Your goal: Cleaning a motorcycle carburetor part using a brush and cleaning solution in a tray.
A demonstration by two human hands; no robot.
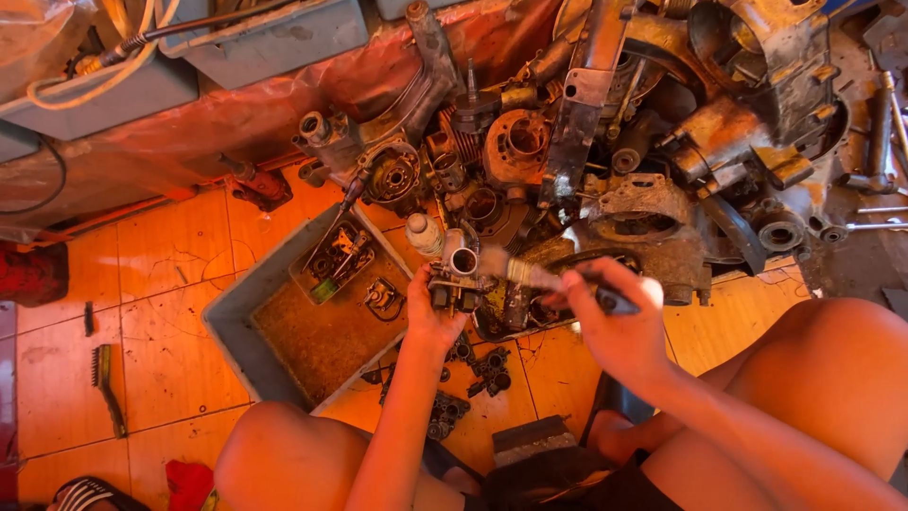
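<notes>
Knees (284, 454) frame both hands: left hand (430, 317) clasps a carburetor (456, 279), right hand (615, 326) grips a brush (539, 276) touching it.

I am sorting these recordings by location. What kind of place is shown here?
Probably a small engine repair workshop, with work done on the floor. A heap of greasy engine parts lies on orange floor tiles, and a grey tray holds small parts. The left hand holds a carburetor-like part.

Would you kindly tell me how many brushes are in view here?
2. A paintbrush is in the right hand, bristles at the carburettor part held by the left hand. A wire brush lies on the floor tiles, far left. The parts pile may hide others.
</notes>
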